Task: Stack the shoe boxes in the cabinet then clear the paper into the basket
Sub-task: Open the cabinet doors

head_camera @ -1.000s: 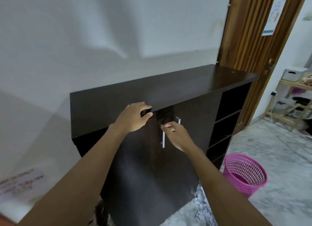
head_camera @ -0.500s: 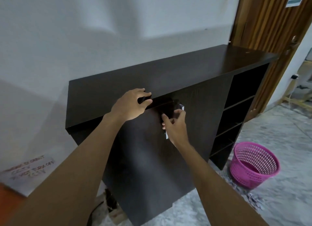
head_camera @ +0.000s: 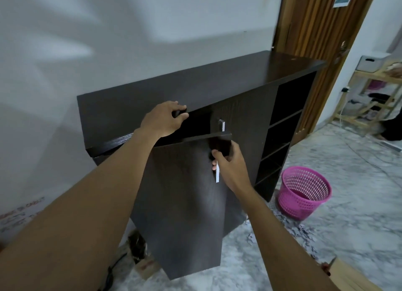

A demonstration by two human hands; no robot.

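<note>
A dark brown cabinet (head_camera: pixel 217 84) stands against the white wall. Its left door (head_camera: pixel 185 203) is swung partly out toward me. My right hand (head_camera: pixel 230 164) grips the door's free edge by the silver handle (head_camera: pixel 217 175). My left hand (head_camera: pixel 165 121) grips the front edge of the cabinet top. The right door (head_camera: pixel 245 127) is closed, with its own silver handle (head_camera: pixel 221 125). A pink mesh basket (head_camera: pixel 304 190) stands on the floor to the right. Torn paper scraps (head_camera: pixel 304 232) lie on the floor near it. No shoe boxes show.
Open shelves (head_camera: pixel 280 134) fill the cabinet's right end. A wooden door (head_camera: pixel 315 29) stands behind. A wooden rack (head_camera: pixel 369 95) with a white box is at far right. A cable and small carton (head_camera: pixel 143 262) lie under the cabinet. The floor is grey marble.
The left door has swung out from nearly closed to partly open, pulled by my right hand. My left hand has stayed on the cabinet top's edge.
</note>
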